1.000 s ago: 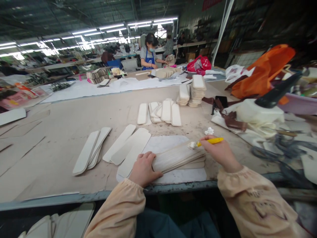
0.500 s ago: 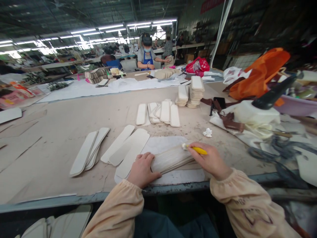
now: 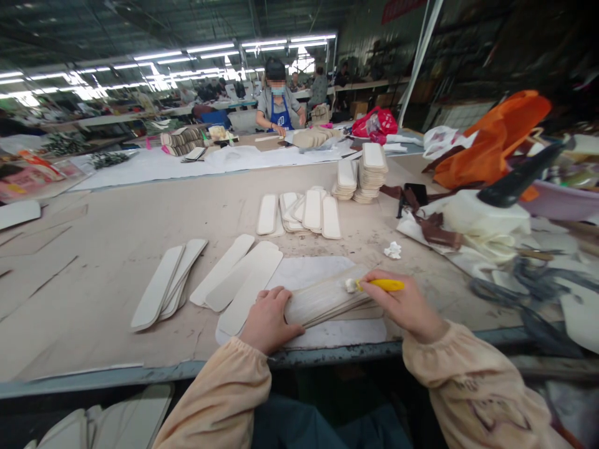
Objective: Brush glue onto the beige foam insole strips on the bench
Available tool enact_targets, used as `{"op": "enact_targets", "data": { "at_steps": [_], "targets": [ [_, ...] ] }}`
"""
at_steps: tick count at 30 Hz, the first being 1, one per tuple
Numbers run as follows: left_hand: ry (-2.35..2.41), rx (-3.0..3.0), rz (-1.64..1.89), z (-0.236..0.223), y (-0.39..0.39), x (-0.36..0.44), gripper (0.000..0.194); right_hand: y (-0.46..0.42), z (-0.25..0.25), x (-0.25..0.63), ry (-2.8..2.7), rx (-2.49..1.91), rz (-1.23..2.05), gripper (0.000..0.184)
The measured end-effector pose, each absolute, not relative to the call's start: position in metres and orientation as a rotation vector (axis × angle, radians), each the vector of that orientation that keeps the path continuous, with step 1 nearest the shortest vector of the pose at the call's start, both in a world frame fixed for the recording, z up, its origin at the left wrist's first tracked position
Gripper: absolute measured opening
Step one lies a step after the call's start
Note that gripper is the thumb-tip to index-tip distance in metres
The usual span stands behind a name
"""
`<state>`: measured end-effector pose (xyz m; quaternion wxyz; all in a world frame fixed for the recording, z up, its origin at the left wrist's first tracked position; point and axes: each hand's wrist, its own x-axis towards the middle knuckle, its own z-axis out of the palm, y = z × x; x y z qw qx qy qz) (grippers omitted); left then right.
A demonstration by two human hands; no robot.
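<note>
Left hand [image 3: 270,319]: palm down, thumb spread from fingers. Right hand [image 3: 406,302]: fingers pinched, pointing inward.

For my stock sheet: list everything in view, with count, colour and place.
Brush: one, yellow handle, right grip
Strip pile: one, off-white, under left fingers
Sheet: one, white, beneath pile
Loose strips: three visible, whitish, left of pile
Fanned strips: several, whitish, further left
Middle strips: several, white, mid-table
Stacks: two, cream, behind those, rightward
Lump: one, white, beyond right hand
Orange bag: one, orange, right
Red bag: one, red, far table
Co-worker: one, blue apron, opposite
Background clutter: uncountable, mixed, blurred
Left hand: one, peach sleeve, on pile
Right hand: one, peach sleeve, holding brush
</note>
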<state>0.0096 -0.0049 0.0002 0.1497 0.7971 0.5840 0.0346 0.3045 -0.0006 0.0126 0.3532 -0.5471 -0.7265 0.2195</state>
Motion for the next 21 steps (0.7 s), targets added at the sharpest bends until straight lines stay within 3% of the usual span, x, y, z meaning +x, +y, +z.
{"op": "enact_targets", "data": {
  "at_steps": [2, 8, 15, 21],
  "targets": [
    [1.682, 2.291, 0.093, 0.002, -0.005, 0.010, 0.061, -0.001, 0.015, 0.305, -1.794, -1.391, 0.661, 0.023],
    [1.681, 2.293, 0.079, 0.005, -0.005, 0.011, 0.061, 0.005, 0.011, 0.335, -1.651, -1.630, 0.323, 0.020],
    [1.689, 2.270, 0.066, 0.006, -0.005, 0.012, 0.063, 0.002, 0.012, 0.308, -1.724, -1.491, 0.615, 0.023],
    [1.681, 2.258, 0.072, 0.006, -0.005, 0.012, 0.062, 0.010, 0.002, 0.315, -1.638, -1.636, 0.302, 0.020]
  ]
}}
